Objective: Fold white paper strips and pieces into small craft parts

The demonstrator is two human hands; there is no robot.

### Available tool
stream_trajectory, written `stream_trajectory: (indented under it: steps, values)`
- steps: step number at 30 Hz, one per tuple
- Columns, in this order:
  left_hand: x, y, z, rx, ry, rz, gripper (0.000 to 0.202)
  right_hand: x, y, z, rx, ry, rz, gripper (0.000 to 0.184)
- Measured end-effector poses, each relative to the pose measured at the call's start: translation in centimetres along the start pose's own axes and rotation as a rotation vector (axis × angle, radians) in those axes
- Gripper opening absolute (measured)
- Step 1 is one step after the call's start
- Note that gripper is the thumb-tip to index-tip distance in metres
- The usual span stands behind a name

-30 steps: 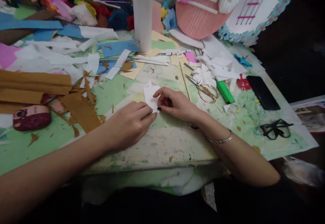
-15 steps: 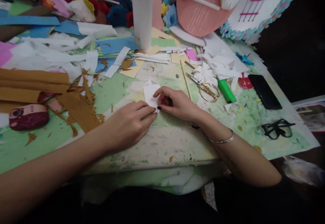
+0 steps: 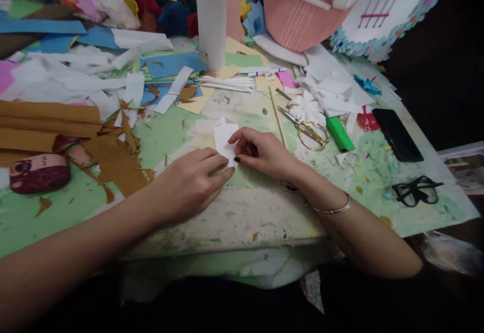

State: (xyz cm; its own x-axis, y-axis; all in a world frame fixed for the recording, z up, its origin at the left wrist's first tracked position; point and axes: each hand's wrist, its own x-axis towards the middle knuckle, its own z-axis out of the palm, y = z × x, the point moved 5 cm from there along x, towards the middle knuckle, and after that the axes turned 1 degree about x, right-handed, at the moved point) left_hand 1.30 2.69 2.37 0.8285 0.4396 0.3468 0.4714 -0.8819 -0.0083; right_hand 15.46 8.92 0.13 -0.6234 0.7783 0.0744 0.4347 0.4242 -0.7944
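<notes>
A small piece of white paper (image 3: 224, 136) lies on the paint-stained green table (image 3: 245, 212), partly folded. My left hand (image 3: 191, 182) rests on the table with its fingers together, pressing the paper's near corner. My right hand (image 3: 264, 154) is curled, its fingertips pinching the paper's right edge. A silver bangle (image 3: 328, 207) sits on my right wrist.
Gold-handled scissors (image 3: 308, 129), a wooden stick (image 3: 277, 116), a green marker (image 3: 339, 132), a white paper flower (image 3: 306, 106), a black phone (image 3: 397, 134) and black glasses (image 3: 416, 192) lie to the right. Brown paper scraps (image 3: 56, 131) and a maroon pouch (image 3: 38, 172) lie left. A white paper tube (image 3: 212, 15) stands behind.
Both hands keep their hold on the white paper. The view has shifted slightly; nothing else moved.
</notes>
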Motion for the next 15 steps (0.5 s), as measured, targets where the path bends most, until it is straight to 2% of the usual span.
stream_trajectory:
  steps: [9,15]
  values:
    - [-0.14,-0.05,-0.11,0.0,0.052,-0.004,0.027,0.03,0.12,-0.13,-0.004,0.046,0.002,0.024]
    - [0.15,-0.1,0.57,-0.02,-0.045,-0.01,0.027,0.05,0.35,-0.24,-0.007,0.054,0.027,0.022]
